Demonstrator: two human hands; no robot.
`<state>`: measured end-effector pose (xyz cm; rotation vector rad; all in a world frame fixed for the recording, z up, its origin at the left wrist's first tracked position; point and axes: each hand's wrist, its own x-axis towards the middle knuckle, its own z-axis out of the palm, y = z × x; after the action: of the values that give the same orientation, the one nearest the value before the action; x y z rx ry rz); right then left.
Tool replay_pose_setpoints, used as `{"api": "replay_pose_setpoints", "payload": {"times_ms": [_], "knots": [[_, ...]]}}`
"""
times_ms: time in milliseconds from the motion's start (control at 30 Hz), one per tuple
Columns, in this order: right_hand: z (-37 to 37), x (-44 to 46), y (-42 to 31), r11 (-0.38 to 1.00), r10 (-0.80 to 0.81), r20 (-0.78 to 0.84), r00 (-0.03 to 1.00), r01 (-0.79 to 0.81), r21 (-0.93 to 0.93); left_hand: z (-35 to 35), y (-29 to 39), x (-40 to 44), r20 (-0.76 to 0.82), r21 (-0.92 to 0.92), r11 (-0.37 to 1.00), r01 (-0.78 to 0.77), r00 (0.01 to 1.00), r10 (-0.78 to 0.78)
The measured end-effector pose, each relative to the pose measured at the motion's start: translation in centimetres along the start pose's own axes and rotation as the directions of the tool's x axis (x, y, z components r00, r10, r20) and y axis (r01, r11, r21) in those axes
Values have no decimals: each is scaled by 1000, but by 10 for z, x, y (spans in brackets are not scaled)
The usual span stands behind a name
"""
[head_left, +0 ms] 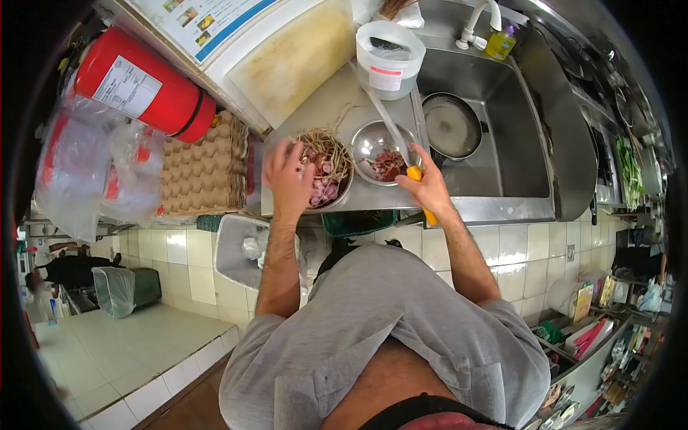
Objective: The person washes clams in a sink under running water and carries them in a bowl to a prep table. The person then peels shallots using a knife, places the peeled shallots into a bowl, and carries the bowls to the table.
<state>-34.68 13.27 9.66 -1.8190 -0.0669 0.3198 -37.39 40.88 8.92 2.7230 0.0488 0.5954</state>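
Observation:
My right hand is closed around the yellow handle of a knife, whose long blade points away over a steel bowl. Reddish peelings or pieces lie in that bowl. My left hand has its fingers spread over the left side of a second bowl. Pinkish-purple bulbs, shallots or garlic, fill this one together with dry stems. Whether the left fingertips touch the bulbs I cannot tell.
Right of the counter is a steel sink with a round pan in it. A white bucket and a stained cutting board stand behind. Egg trays and a fire extinguisher are left; a bin is below.

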Motion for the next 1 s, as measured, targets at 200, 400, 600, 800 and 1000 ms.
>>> {"api": "replay_pose_setpoints", "payload": {"times_ms": [200, 400, 600, 800, 1000], "knots": [[-21, -10, 9, 980, -28, -84, 996, 11, -199, 2, -51, -21, -39, -310, 875, 371, 915, -402], [-23, -8, 24, 989, -70, -137, 988, 51, -141, 15, -39, -42, 532, -704, 147, 695, 652, -541], [-4, 13, 23, 993, -42, -422, 906, -8, -117, 44, -57, -50, 586, -772, -163, 614, 589, -556], [1, 21, 27, 978, 191, -452, 871, -130, 162, 48, -63, -54, 545, -761, -60, 646, 586, -600], [-14, -12, 55, 952, 126, -552, 825, 55, 300, 49, -48, -24, 542, -786, 72, 614, 741, -396]]}}
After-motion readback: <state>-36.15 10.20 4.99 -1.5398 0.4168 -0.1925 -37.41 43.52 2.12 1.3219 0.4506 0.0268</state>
